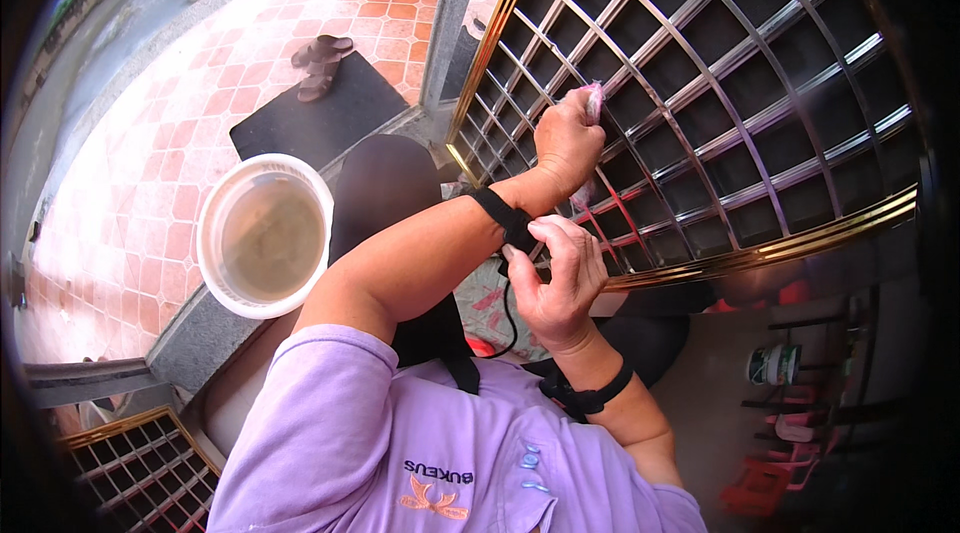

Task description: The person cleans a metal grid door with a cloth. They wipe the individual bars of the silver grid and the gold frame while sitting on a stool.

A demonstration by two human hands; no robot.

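Note:
My left hand (570,135) is closed around a bunched pink and white cloth (595,104), held against a metal grille door (667,105) with shiny silver bars, dark panels and a gold-coloured frame. A black wristband (499,212) circles my left forearm. The thumb and index finger of my right hand (559,274) pinch the edge of that band. A second black band (600,394) sits on my right wrist. Left of my knee stands a white plastic bucket (211,263) with cloudy brownish water (274,240) in it.
A stone door sill (195,334) runs beneath the bucket. Outside, brown sandals (319,72) rest at a dark mat (322,113) on the tiled floor (157,233). Another grille panel (142,473) is at lower left. A red plastic stool (757,488) stands at lower right.

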